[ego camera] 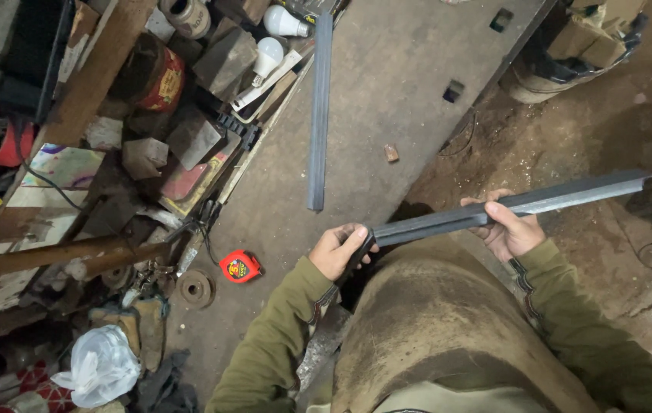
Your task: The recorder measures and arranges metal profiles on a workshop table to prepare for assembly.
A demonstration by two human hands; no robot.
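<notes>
Angle iron (510, 208), a long dark bar, sits in both of the person's hands, held off the surface and out over the dirt floor (571, 130), roughly level and rising a little toward its far end. The left hand (339, 248) is wrapped shut around the near end of the bar, thumb on top. The right hand (508, 226) is closed around the bar nearer its middle, fingers curled over the upper flange. Both sleeves are olive green, and the person's lap fills the lower part of the view just beneath the bar.

On the grey surface (387, 92) a second bar (318, 107) of the same kind lies flat, running lengthwise from the far edge toward the near one, well apart from the hands. A red tape measure (239, 266) rests near the surface's left edge, close to the left hand but untouched. A small brown scrap (392, 153) lies near the right edge.

As far as I can judge, the work is at an early stage: the held bar shows no marks, cuts or welds that I can make out, the tape is shut and lying idle, and the other bar lies untouched. Nothing is joined.

Along the left edge sits clutter: two white bulbs (268, 55), wooden blocks, a rusty tin (159, 76) and a rusty pipe (43, 258).
</notes>
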